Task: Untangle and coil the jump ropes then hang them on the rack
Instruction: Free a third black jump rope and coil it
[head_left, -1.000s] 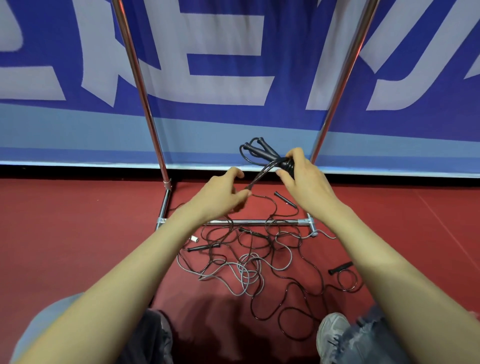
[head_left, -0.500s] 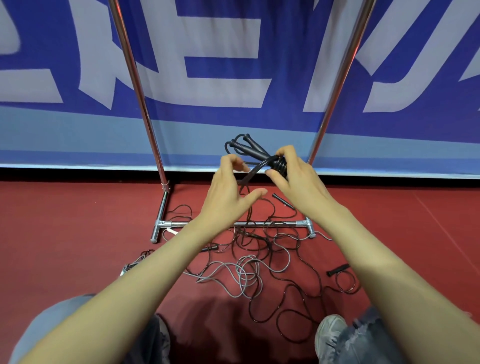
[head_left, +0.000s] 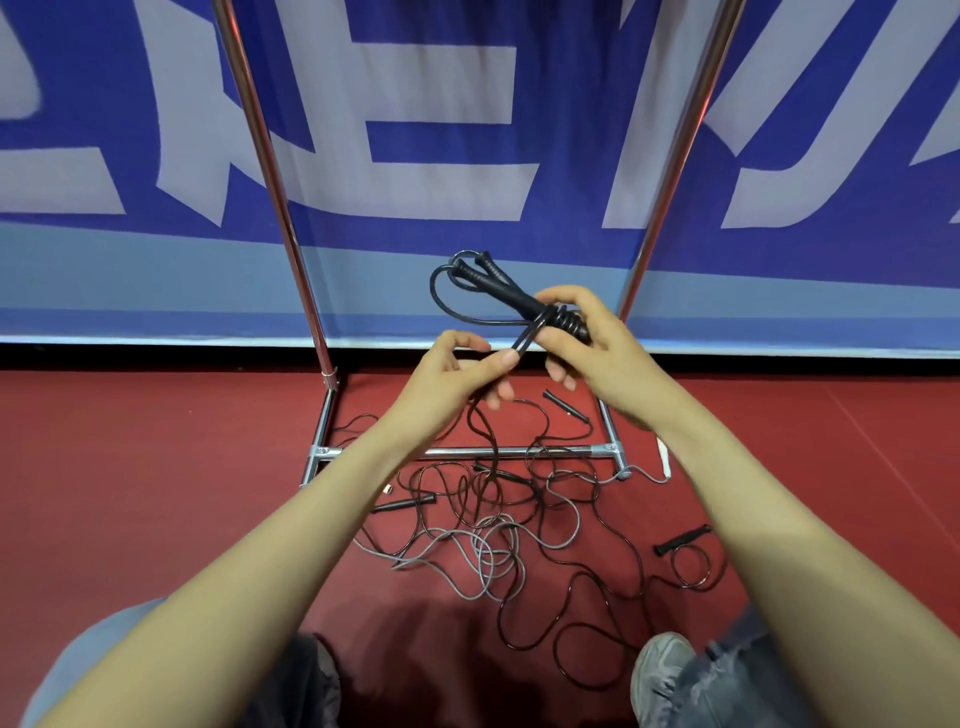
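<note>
Most of the job is left, I judge: one black jump rope (head_left: 519, 299) is nearly bundled, its cord wound in several turns round the paired handles. A tangle of black and grey ropes (head_left: 498, 540) lies on the red floor at the rack (head_left: 467, 452) base, and the hanging rail is out of view. My right hand (head_left: 597, 353) curls round the wound handles. My left hand (head_left: 447, 379) pinches the doubled cord just below them.

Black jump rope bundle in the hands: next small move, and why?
Probably one more turn: the left hand carries its pinched doubled black cord round the paired black handles that the right hand grips. Several turns already bind the handles, yet cord hangs from the left hand toward the tangled ropes on the red floor, so slack seems left.
</note>
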